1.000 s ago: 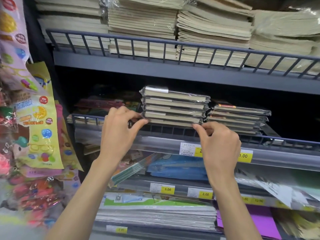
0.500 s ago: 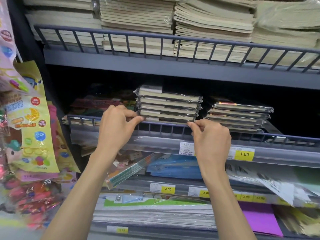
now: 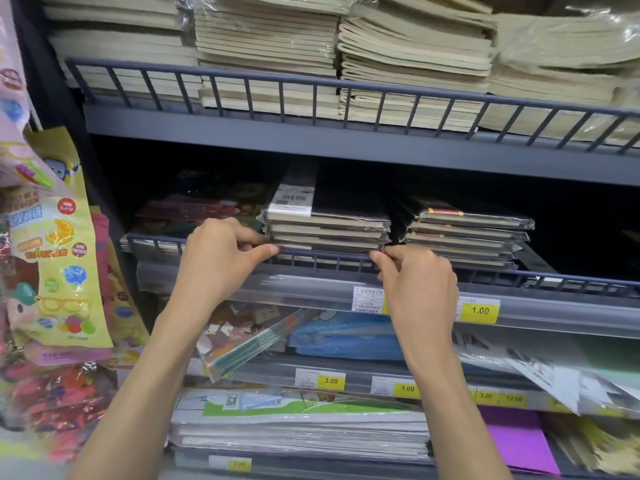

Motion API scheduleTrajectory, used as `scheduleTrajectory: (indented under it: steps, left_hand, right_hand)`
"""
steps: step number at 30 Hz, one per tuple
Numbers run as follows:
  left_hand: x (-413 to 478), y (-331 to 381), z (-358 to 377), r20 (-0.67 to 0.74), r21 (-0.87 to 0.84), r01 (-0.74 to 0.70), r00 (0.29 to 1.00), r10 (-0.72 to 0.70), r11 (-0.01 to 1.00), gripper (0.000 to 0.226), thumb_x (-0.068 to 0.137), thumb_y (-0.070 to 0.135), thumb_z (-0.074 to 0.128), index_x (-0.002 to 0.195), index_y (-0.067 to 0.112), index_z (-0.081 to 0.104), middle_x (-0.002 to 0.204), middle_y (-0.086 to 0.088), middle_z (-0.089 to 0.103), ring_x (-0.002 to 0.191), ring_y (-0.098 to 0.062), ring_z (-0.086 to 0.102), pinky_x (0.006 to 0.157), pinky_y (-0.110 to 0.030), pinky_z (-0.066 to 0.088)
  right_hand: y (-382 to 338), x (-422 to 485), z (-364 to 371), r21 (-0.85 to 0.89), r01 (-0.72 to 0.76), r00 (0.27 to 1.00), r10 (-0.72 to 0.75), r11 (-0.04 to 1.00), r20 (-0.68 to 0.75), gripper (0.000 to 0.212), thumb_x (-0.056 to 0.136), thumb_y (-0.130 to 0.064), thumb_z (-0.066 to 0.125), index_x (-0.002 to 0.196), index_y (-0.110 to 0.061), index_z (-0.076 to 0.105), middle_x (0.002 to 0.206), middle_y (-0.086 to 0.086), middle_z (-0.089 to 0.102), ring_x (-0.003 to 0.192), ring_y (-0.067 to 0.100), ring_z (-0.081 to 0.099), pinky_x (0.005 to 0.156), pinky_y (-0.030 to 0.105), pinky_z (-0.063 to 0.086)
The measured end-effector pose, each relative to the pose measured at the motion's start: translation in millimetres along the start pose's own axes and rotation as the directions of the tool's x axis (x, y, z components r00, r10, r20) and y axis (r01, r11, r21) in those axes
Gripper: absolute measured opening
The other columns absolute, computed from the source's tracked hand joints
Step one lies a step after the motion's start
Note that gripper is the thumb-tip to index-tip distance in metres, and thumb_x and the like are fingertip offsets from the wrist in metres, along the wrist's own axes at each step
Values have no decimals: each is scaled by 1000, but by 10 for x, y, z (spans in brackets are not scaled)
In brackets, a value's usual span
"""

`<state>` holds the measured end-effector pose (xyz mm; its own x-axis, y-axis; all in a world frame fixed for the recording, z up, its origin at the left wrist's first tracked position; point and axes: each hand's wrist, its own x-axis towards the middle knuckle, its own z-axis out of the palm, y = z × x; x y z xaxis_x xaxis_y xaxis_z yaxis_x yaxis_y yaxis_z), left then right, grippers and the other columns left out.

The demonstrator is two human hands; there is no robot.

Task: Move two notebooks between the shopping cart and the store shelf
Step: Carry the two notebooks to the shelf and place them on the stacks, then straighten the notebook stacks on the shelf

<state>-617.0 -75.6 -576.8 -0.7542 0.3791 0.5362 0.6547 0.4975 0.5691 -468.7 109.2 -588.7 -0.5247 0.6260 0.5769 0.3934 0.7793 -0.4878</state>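
One stack (image 3: 329, 230) of wrapped notebooks sat on the middle shelf (image 3: 277, 289). Four edges showed above the rail (image 3: 325, 259), which hid its bottom. Two hands grasped it. The left hand (image 3: 221, 261) curled round the left end, thumb at the lower edge. The right hand (image 3: 419, 289) pinched the lower right corner. A second stack (image 3: 464, 237), about five showing, stood just beside it on the right. Beige pads (image 3: 266, 46) filled the shelf above, and yellow packets (image 3: 59, 254) hung at the left.

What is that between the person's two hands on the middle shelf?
A stack of wrapped notebooks, seen in the head view; the left hand and right hand pinch its ends, just above the shelf's wire rail.
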Motion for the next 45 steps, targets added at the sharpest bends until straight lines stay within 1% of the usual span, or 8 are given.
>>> scheduleTrajectory:
  steps: [5,11,22,26,31,36,42,45]
  left_hand:
    - [10,31,16,-28,7,5,1000,-5,1000,20,81,35,80,92,19,82,72,15,55,76,-16,58,69,-30,41]
    - [63,81,29,5,-4,29,1000,-29,1000,20,82,34,79,91,16,82,89,0,73,88,-16,63,79,-33,51]
    - [46,128,52,-31,6,59,998,-59,998,22,82,36,79,89,16,82,85,-2,73,84,-18,64,74,-34,51]
    - [-46,109,41,-123,-52,9,992,-15,999,25,81,35,80,93,13,81,74,4,62,71,-13,59,65,-28,43]
    - [-60,97,17,-170,-91,-29,985,13,995,27,80,37,79,95,15,80,74,7,60,71,-10,57,65,-21,42]
    - [-67,101,56,-211,-117,-70,977,44,991,25,82,34,78,94,13,81,74,4,62,69,-12,53,67,-22,40]
    - [-48,109,68,-198,-129,-92,978,65,987,17,84,29,78,89,13,81,74,5,65,68,-6,57,64,-15,40]
    - [-39,93,81,-194,-145,-90,979,61,985,16,85,29,77,89,14,81,75,5,66,70,-7,60,64,-13,40]
  right_hand:
    - [-16,20,-21,8,-4,1000,4,1000,20,27,96,-39,61,86,-19,76,63,0,67,62,21,64,59,32,53]
    - [-44,57,16,-4,-38,999,38,999,6,29,96,-34,61,80,-14,74,63,3,67,62,24,64,59,35,55]
    - [-74,83,48,-38,-62,998,62,997,19,28,97,-37,59,86,-16,74,67,4,67,66,25,66,61,36,56]
    - [-55,25,59,24,-38,999,39,999,-19,30,97,-42,58,97,-18,75,66,2,70,66,21,67,58,31,54]
    - [-79,-34,79,153,-29,990,50,988,-133,37,96,-47,58,106,-16,76,59,-4,68,57,12,65,54,26,51]
    - [-134,-76,112,295,-48,985,93,954,-142,43,95,-41,61,125,-11,68,61,-6,69,51,6,61,55,5,38]
    - [-137,-59,171,412,-75,977,150,908,-151,38,93,-37,66,122,-13,70,60,-9,69,49,2,61,66,18,53]
    - [-139,-65,182,417,-67,976,148,906,-163,37,92,-37,66,121,-14,71,61,-10,70,51,3,62,66,12,50]
